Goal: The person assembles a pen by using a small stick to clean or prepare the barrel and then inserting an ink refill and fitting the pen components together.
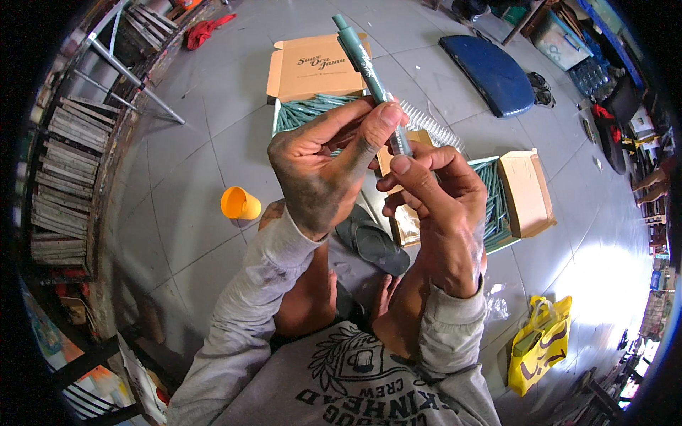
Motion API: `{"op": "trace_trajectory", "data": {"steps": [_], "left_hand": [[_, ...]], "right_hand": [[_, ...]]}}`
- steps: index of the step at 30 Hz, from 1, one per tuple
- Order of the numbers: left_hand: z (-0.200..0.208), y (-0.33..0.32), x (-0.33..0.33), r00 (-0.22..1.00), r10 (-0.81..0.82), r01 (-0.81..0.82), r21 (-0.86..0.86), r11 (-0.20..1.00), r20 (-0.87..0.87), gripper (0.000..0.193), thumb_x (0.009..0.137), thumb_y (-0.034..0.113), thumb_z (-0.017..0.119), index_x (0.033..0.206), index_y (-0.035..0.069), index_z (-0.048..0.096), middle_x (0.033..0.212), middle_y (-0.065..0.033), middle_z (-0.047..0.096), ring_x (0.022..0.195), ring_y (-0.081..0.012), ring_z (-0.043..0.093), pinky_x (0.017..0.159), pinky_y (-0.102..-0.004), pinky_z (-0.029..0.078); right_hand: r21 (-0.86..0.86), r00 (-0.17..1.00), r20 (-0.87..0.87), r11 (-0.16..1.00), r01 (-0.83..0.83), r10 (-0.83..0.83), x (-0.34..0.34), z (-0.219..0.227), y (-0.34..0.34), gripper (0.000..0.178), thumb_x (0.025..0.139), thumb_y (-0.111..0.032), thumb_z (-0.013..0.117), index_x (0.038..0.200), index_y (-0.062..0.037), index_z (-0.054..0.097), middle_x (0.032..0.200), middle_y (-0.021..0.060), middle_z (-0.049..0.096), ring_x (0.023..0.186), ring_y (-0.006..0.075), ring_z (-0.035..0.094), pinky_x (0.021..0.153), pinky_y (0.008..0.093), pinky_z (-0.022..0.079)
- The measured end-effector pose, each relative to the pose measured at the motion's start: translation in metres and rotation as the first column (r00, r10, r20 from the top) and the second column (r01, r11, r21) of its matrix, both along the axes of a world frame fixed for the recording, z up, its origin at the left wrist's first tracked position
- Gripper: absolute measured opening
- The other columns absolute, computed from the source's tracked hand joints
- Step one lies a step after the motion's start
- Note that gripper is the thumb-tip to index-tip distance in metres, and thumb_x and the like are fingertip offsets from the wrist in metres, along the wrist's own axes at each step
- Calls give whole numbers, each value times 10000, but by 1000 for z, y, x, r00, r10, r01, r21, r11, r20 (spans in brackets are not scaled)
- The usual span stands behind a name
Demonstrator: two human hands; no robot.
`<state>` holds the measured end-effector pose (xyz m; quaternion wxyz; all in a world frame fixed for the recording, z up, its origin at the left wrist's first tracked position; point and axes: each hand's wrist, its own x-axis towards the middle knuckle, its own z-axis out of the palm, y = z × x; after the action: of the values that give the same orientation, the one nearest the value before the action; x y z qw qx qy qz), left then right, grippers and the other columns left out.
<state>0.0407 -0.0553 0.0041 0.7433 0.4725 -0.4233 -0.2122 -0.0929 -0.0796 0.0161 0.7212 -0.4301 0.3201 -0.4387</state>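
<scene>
A green click pen (pixel 364 64) is held up at a slant in front of me, its button end at the top. My left hand (pixel 327 156) pinches its barrel between thumb and fingers. Just below, my right hand (pixel 444 192) has thumb and fingers closed on the lower, greyish end. Behind my left hand, an opened cardboard box (pixel 312 67) is filled with many similar green pens (pixel 295 113). To the right of my right hand, a second opened box (pixel 526 192) holds more green pens (pixel 490 186). Partly hidden behind my hands are a row of clear plastic pieces (pixel 437 128) and another carton.
A yellow cup (pixel 240 204) stands on the tiled floor at left. A black sandal (pixel 381 248) lies between my legs. At right are a yellow bag (pixel 541 344) and crumpled clear plastic (pixel 497 305); a blue seat panel (pixel 490 74) lies farther off. Metal legs (pixel 135 78) stand at far left.
</scene>
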Motion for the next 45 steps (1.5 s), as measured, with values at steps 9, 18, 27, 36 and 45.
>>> {"op": "trace_trajectory", "data": {"steps": [9,18,27,36,45], "left_hand": [[-4,1,9,940,132,-111,-82,990,316,276,920,171,732,1075,-57,728,883,-125,753,731,-106,659,594,-236,519],[-4,0,7,958,100,-79,-87,993,269,241,922,130,714,1073,-57,728,884,-122,753,772,-121,687,642,-241,535],[4,5,3,989,51,-52,3,999,136,253,920,195,726,1048,-22,747,859,-96,747,691,-94,649,550,-226,479],[2,2,2,983,88,-85,-26,996,164,255,929,178,711,1039,-51,733,875,-122,742,686,-112,650,558,-234,505],[9,4,2,995,-28,27,12,1000,95,243,929,134,703,1055,-73,718,912,-139,742,802,-146,697,672,-263,572]], "right_hand": [[-78,988,-153,997,-5,-7,2,7,4,287,882,-200,756,983,46,649,1025,153,678,829,200,685,673,308,547],[-232,997,-56,972,45,-59,2,-2,1,120,911,-73,721,952,37,703,1196,151,656,896,141,648,720,263,539],[-169,997,-66,985,28,-39,5,5,2,143,907,-74,693,888,67,688,1198,197,637,904,235,695,706,338,585],[-175,997,19,982,76,-74,9,5,1,137,897,-34,699,893,101,675,1112,189,651,786,214,715,695,278,574],[-206,994,46,973,105,-97,8,2,1,75,888,25,678,862,93,662,1078,164,647,795,195,703,728,283,578]]}}
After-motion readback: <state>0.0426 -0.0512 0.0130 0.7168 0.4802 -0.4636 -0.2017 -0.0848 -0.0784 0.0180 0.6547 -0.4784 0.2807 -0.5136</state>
